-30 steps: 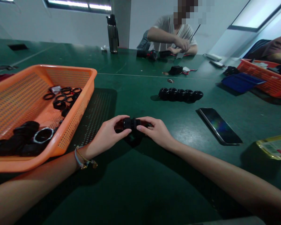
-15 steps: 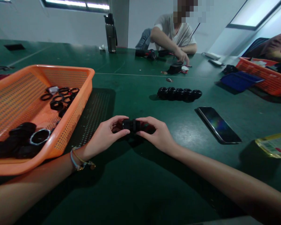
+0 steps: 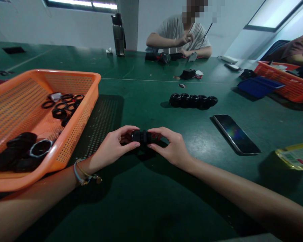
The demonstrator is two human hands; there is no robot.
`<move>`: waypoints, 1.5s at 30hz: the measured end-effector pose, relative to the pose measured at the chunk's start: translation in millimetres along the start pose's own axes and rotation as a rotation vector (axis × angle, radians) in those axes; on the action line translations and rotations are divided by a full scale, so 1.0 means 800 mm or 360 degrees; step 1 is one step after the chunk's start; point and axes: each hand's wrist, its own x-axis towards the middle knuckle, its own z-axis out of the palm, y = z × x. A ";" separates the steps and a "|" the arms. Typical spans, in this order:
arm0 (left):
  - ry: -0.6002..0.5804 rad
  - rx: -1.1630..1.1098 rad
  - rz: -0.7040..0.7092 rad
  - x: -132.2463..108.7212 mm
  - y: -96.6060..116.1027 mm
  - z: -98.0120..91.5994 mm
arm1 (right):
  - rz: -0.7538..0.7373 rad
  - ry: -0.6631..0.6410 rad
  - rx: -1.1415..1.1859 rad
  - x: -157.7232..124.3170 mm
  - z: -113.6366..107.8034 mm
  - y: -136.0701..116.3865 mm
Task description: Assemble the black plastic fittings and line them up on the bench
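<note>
Probably light and stiff, maybe a little slippery (I'm judging by the sheen), the short black plastic-looking cylinder (image 3: pixel 141 136) seems best held by its two ends. It lies crosswise between my hands, right of the orange perforated plastic basket (image 3: pixel 97 82): my left hand (image 3: pixel 112 144), half-curled, pinches its left end; my right hand (image 3: pixel 175 146), similarly curled, its right.

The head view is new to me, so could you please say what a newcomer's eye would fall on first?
Probably the orange basket at the left, with black rings inside. Then come the left hand and right hand, holding a black part near the middle. Beyond them, to the right, a row of black pieces stands out on the green table.
</note>
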 end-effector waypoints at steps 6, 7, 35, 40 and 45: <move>-0.0016 0.0011 -0.0002 0.000 0.000 0.000 | -0.0033 -0.0010 -0.0020 -0.001 0.000 0.002; -0.0018 0.0016 -0.0002 0.000 0.000 0.000 | -0.0045 -0.0014 -0.0026 -0.001 0.000 0.002; -0.0015 0.0085 0.0003 0.001 0.001 -0.001 | -0.0095 0.0017 -0.0052 -0.001 -0.002 0.003; -0.0011 0.0066 0.0012 0.001 -0.001 -0.001 | -0.0097 0.0009 -0.0059 -0.001 -0.002 0.005; -0.0003 0.0096 0.0016 0.001 0.000 -0.001 | -0.0089 -0.0017 -0.0048 -0.001 -0.003 0.005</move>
